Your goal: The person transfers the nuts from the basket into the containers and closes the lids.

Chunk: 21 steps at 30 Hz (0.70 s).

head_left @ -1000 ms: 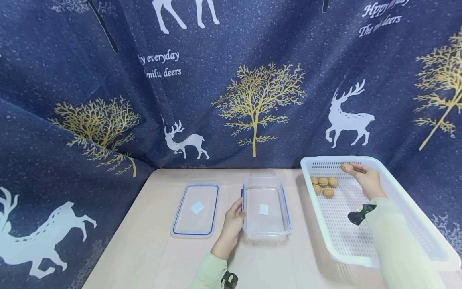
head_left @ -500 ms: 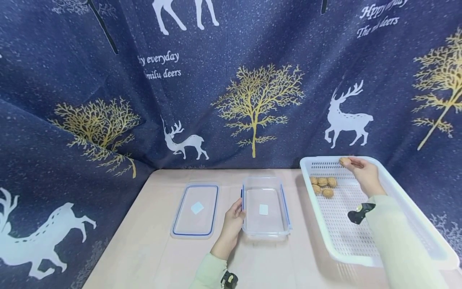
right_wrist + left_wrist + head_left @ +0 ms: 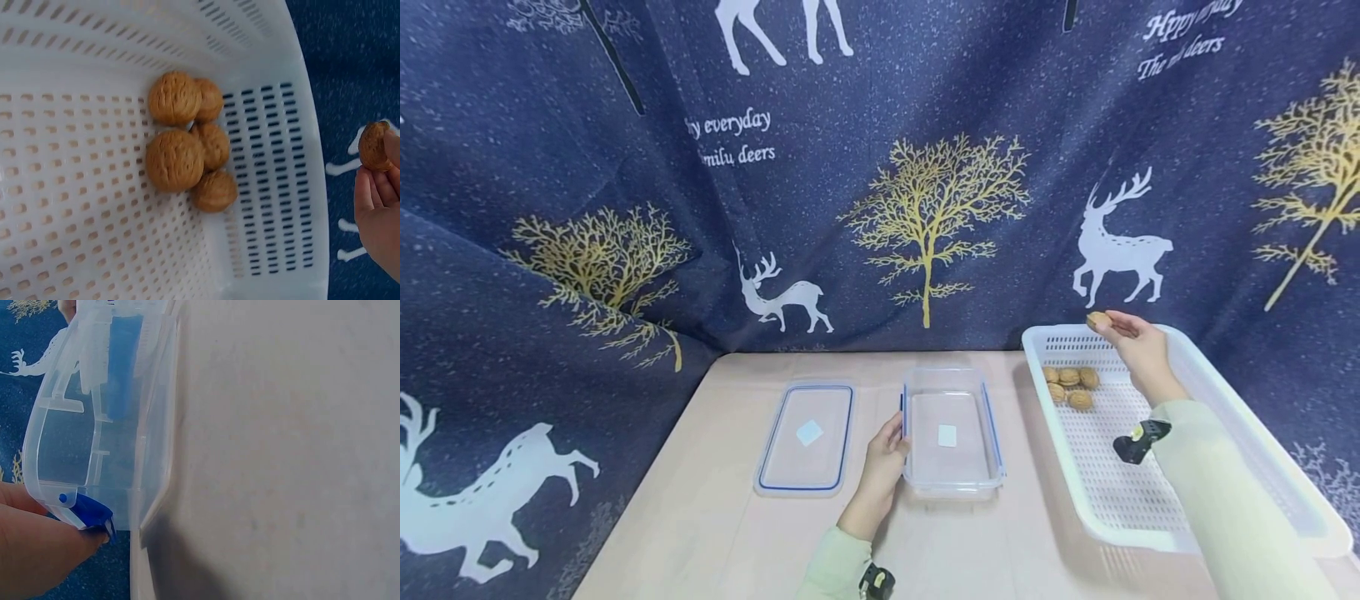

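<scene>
One walnut point(image 3: 1098, 320) is pinched in the right hand point(image 3: 1144, 354) above the far end of the basket point(image 3: 1097, 450); five other walnuts point(image 3: 178, 161) lie inside. The left hand point(image 3: 882, 467) grips the box point(image 3: 955, 484), lid point(image 3: 801, 467) off, with no walnut in it yet.

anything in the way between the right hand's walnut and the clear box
The white basket's left rim lies between the walnut and the clear box, though the walnut looks raised above it. Nothing else visible blocks the way: the lid is off, and the left hand holds the box's left side.
</scene>
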Each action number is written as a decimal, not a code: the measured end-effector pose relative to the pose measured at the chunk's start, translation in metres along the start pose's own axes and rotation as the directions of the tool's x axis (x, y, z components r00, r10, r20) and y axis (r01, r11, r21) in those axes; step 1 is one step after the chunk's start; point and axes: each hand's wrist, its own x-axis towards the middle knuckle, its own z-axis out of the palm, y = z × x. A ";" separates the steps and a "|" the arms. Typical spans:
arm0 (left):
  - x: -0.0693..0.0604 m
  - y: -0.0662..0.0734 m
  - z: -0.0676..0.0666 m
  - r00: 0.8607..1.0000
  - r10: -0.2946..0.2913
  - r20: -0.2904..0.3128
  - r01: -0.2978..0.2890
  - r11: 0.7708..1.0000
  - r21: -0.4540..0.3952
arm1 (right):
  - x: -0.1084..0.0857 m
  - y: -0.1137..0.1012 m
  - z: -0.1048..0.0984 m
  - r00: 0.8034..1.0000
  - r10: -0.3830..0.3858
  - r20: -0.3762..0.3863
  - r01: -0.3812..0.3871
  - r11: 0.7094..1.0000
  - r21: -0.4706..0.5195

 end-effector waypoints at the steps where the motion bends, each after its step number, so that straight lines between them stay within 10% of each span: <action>1: 0.000 0.000 0.000 1.000 0.001 0.000 -0.001 1.000 0.000 | 0.000 -0.002 0.001 1.000 -0.003 0.001 0.003 1.000 0.012; 21: 0.000 0.000 0.000 1.000 0.012 0.010 -0.012 1.000 0.000 | -0.025 -0.062 0.044 1.000 -0.008 0.002 0.008 1.000 0.015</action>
